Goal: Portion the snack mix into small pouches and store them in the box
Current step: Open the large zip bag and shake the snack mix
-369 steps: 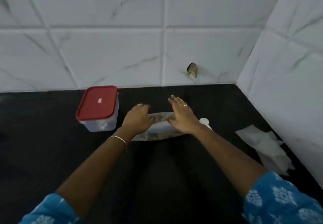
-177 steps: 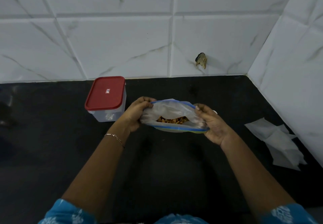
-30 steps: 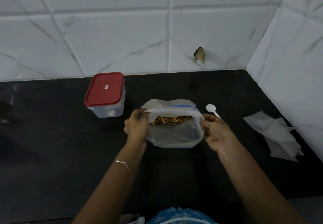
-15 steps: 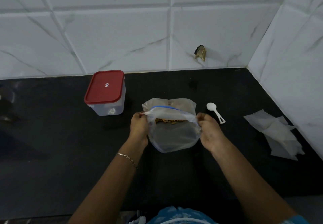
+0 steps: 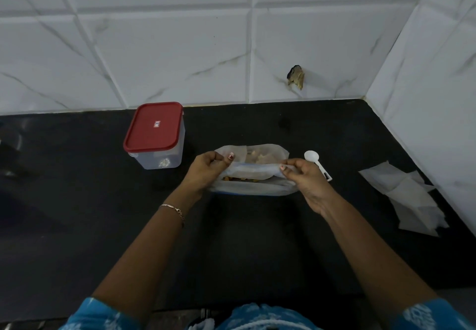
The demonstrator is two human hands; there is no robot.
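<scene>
Box with a red lid is standing on the left part of the black counter, close to the white tiled wall; the lid is sitting closed on it. To its right, the left hand, with a thin bracelet at the wrist, is pinching the left end of the mouth of a clear plastic bag. The bag is resting on the counter between both hands, and the snack mix is showing inside it as orange-brown pieces. The right hand is pinching the right end of the bag's mouth, so each grip is holding the bag. A white spoon is lying just behind the right hand; contact cannot be judged. A loose pile of flat white pouches is lying at the far right, near the side wall, well apart from the bag.
</scene>
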